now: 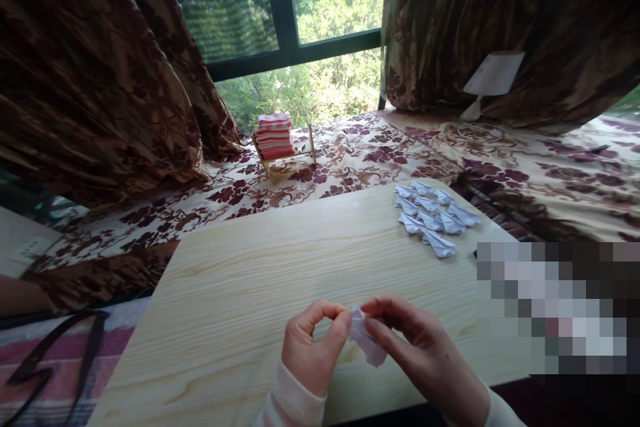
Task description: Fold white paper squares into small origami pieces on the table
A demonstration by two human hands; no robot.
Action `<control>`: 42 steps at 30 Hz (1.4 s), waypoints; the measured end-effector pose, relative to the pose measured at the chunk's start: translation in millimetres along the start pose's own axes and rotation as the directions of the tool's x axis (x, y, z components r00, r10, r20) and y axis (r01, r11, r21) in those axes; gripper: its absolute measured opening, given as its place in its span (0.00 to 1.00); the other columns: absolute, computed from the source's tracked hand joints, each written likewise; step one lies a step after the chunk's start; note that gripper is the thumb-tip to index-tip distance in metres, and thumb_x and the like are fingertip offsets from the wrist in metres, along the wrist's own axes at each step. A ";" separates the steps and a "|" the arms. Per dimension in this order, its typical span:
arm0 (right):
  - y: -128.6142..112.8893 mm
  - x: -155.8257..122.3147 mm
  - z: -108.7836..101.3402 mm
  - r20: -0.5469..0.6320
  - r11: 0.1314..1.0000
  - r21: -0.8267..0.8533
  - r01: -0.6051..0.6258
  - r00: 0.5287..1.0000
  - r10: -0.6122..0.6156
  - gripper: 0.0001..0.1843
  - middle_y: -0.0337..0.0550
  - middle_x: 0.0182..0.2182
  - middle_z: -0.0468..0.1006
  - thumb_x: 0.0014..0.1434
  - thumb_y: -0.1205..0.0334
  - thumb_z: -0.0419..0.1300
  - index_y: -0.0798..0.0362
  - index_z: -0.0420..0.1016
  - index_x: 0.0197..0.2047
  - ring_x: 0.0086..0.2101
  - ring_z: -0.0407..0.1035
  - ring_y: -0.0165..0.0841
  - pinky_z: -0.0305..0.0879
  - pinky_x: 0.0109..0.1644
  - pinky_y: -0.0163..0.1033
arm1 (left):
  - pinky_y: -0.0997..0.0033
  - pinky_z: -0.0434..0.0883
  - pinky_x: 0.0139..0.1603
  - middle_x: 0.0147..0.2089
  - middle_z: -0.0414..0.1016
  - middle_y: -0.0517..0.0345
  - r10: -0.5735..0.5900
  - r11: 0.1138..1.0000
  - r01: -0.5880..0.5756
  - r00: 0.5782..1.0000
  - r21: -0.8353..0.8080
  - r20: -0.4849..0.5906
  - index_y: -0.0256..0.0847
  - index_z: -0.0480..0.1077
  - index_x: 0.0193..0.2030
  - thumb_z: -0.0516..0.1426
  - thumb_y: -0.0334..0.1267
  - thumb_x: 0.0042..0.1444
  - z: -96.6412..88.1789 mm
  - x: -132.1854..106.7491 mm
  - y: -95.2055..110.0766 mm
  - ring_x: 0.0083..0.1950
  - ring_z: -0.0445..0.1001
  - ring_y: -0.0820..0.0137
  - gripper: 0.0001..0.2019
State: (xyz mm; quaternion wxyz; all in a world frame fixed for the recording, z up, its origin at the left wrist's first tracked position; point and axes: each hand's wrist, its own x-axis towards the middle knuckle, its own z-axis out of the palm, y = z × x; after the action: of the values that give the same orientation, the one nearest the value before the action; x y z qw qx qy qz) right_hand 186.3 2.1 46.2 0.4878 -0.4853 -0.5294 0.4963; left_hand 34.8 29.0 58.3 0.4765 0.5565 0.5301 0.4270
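A small piece of folded white paper (369, 341) is held over the near part of the wooden table (250, 280). My left hand (315, 347) pinches its left edge between thumb and forefinger. On the other side, my right hand (417, 343) grips the paper's upper right part with thumb and fingers. The paper's lower corner hangs free between both hands. Several folded white paper pieces (433, 217), with pointed shapes, lie grouped at the table's far right corner.
Beyond the table, a floral-covered ledge (350, 153) runs below the window. A small wooden stand (311, 143) there bears a stack of pink-and-white folded cloths (275, 135). A white lamp (495, 73) stands at the back right. A blurred-out area covers the table's right side.
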 end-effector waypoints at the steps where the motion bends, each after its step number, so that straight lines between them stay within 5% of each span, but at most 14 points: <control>1: 0.1 -0.6 -0.8 0.001 1.000 -0.017 0.007 1.000 -0.007 0.10 0.42 0.31 0.76 0.58 0.56 0.57 0.52 0.72 0.38 0.31 0.69 0.31 0.68 0.32 0.34 | 0.74 0.65 0.35 0.24 0.73 0.60 0.002 1.000 -0.002 1.000 0.012 0.008 0.38 0.73 0.23 0.58 0.40 0.47 0.5 -0.3 0.6 0.29 0.70 0.71 0.09; 10: -4.8 0.9 -1.6 0.013 0.978 -0.180 0.103 0.995 -0.102 0.08 0.39 0.26 0.74 0.59 0.59 0.56 0.52 0.74 0.37 0.27 0.67 0.29 0.65 0.31 0.32 | 0.74 0.65 0.34 0.22 0.72 0.61 0.009 0.997 -0.013 0.999 0.078 0.046 0.39 0.72 0.21 0.56 0.40 0.49 -1.1 -1.2 2.5 0.28 0.69 0.71 0.10; 25: -6.0 1.4 -2.1 0.047 0.983 -0.170 0.075 0.997 -0.068 0.08 0.37 0.24 0.72 0.58 0.59 0.56 0.53 0.73 0.34 0.26 0.65 0.28 0.63 0.30 0.33 | 0.71 0.69 0.41 0.28 0.76 0.60 0.048 0.984 -0.055 0.998 0.170 0.047 0.40 0.75 0.31 0.57 0.37 0.48 -1.5 -1.2 5.6 0.33 0.73 0.69 0.07; 28: -8.0 2.2 -1.5 0.056 0.982 -0.170 0.080 0.996 -0.072 0.09 0.38 0.25 0.72 0.58 0.58 0.56 0.53 0.73 0.33 0.26 0.65 0.28 0.63 0.31 0.33 | 0.70 0.69 0.41 0.29 0.76 0.59 0.104 0.968 -0.132 0.985 0.212 0.137 0.41 0.75 0.36 0.56 0.35 0.49 -4.1 0.9 6.3 0.34 0.74 0.69 0.08; 32: -10.2 2.7 -1.7 0.054 0.979 -0.181 0.093 0.995 -0.084 0.09 0.38 0.24 0.72 0.59 0.59 0.55 0.53 0.73 0.32 0.26 0.65 0.29 0.62 0.30 0.33 | 0.70 0.69 0.39 0.28 0.76 0.58 0.149 0.947 -0.197 0.969 0.253 0.196 0.41 0.75 0.29 0.55 0.33 0.50 -5.6 3.5 7.6 0.33 0.73 0.68 0.07; 42: -7.5 0.6 -2.9 0.061 0.981 -0.182 0.069 0.996 -0.059 0.09 0.38 0.24 0.72 0.59 0.58 0.55 0.53 0.73 0.32 0.26 0.65 0.29 0.63 0.30 0.33 | 0.71 0.68 0.39 0.27 0.76 0.59 0.030 0.979 -0.055 0.991 0.198 0.128 0.40 0.73 0.26 0.56 0.36 0.48 -2.9 1.4 8.5 0.32 0.73 0.69 0.06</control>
State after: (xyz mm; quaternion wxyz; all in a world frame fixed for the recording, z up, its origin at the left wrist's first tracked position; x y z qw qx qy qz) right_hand 189.0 2.5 53.8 0.4418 -0.4970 -0.6016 0.4426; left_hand 33.6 30.7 67.1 0.4404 0.6386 0.5278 0.3460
